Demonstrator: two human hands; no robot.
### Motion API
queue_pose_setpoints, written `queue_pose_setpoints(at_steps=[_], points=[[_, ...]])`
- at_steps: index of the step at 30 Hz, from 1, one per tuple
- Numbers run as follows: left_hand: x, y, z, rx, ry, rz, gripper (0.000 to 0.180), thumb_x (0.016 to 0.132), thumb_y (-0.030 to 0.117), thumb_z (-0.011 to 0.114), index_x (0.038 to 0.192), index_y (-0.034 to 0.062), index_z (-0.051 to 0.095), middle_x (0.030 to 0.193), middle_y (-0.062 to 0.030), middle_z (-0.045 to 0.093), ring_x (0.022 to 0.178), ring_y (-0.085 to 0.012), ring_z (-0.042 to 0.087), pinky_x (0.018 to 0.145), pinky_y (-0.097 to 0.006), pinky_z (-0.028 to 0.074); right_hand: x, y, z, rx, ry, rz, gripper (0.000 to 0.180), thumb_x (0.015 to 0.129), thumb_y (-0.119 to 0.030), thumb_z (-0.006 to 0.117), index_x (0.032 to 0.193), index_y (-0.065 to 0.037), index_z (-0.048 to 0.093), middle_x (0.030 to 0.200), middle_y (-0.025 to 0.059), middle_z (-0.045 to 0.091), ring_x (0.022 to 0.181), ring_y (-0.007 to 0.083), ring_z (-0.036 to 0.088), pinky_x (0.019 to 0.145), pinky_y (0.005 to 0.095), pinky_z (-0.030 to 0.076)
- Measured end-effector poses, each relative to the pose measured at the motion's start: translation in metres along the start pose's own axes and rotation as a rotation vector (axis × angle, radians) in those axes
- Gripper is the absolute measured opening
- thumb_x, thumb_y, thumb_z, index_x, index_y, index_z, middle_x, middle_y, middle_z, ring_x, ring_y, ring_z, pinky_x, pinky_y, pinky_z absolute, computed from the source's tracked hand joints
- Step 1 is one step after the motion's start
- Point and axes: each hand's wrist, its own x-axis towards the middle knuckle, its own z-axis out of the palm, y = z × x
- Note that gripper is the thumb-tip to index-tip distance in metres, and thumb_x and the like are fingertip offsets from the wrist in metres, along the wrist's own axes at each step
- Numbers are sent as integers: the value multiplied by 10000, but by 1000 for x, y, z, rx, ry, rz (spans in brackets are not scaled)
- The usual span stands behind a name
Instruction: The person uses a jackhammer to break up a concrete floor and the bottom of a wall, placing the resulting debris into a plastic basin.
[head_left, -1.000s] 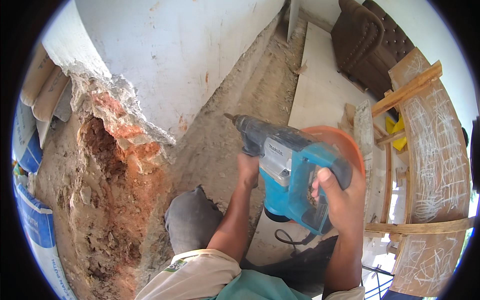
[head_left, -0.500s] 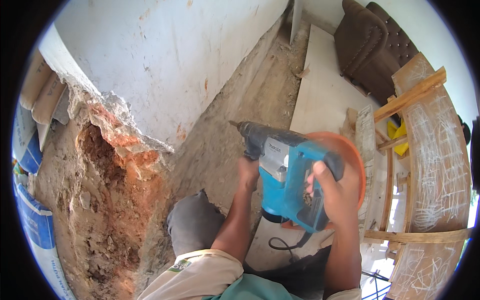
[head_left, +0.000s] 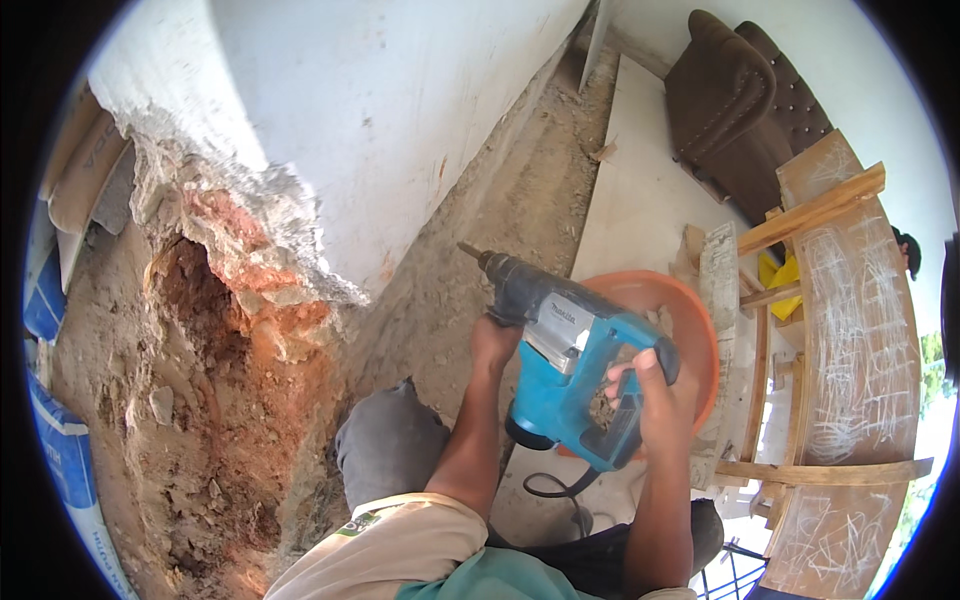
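Note:
A teal and black rotary hammer drill [head_left: 570, 335] is held up between both my hands, its bit [head_left: 470, 250] pointing away to the upper left. My left hand [head_left: 494, 340] is closed around the side handle near the drill's front; part of the grip is hidden. At the back, my right hand [head_left: 660, 390] wraps the rear handle, with the thumb lying on top. The bit touches nothing. To its left, the broken lower edge of the white wall [head_left: 290, 230] exposes reddish brick [head_left: 275, 295] above a dug-out dirt hollow [head_left: 215, 380].
Behind the drill sits an orange basin [head_left: 700, 340] with rubble in it. A wooden frame with a scribbled board [head_left: 850, 340] stands at the right, near a brown tufted armchair [head_left: 715, 110]. Blue and white sacks [head_left: 65, 450] lie at the left. A cord [head_left: 550, 487] hangs below the drill.
The drill and my right hand have shifted slightly left and down, showing more of the basin. The view has turned a little. Both hands keep their hold.

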Motion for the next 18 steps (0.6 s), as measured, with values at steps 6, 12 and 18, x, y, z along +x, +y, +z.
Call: queue_pose_setpoints(at_steps=[6, 12, 18], points=[[-23, 22, 1, -151, -48, -64, 389, 691, 290, 795, 969, 28, 719, 896, -161, 721, 873, -273, 699, 752, -357, 506, -11, -5, -25, -105, 10, -74, 458, 875, -402, 674, 993, 33, 597, 787, 126, 668, 646, 178, 652, 558, 284, 530], [-56, 62, -3, -295, -157, -84, 271, 740, 169, 774, 911, -29, 703, 873, -70, 705, 807, -110, 621, 711, -301, 488, -29, -32, -48, -177, 28, -130, 576, 852, -551, 651, 960, 9, 569, 786, 150, 659, 642, 189, 654, 553, 288, 539], [-72, 83, 7, -519, -141, -22, 256, 731, 100, 759, 933, -43, 690, 887, -62, 691, 797, -128, 611, 721, -295, 486, -48, -72, -50, -245, 9, -217, 616, 833, -568, 659, 976, 25, 580, 787, 142, 647, 658, 182, 648, 568, 289, 533]])
